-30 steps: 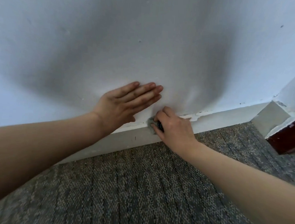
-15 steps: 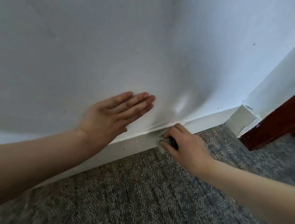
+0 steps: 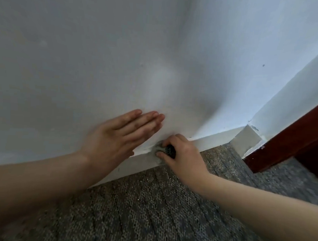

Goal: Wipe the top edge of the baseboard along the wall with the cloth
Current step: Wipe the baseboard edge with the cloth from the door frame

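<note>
A pale baseboard [image 3: 215, 139] runs along the foot of the white wall [image 3: 121, 55], rising toward the right. My right hand [image 3: 180, 154] is closed around a small grey cloth [image 3: 159, 150] with a dark patch, pressing it against the baseboard's top edge. Most of the cloth is hidden under the fingers. My left hand [image 3: 121, 135] lies flat on the wall just left of the cloth, fingers together and straight, holding nothing.
Grey patterned carpet [image 3: 150, 211] covers the floor. At the right the baseboard meets a corner block [image 3: 246, 140], beyond which stands a dark red-brown wooden frame [image 3: 288, 137].
The view has swung left and down, so the corner and wooden frame show more. My right hand with the cloth has slid right along the baseboard; my left hand followed on the wall.
</note>
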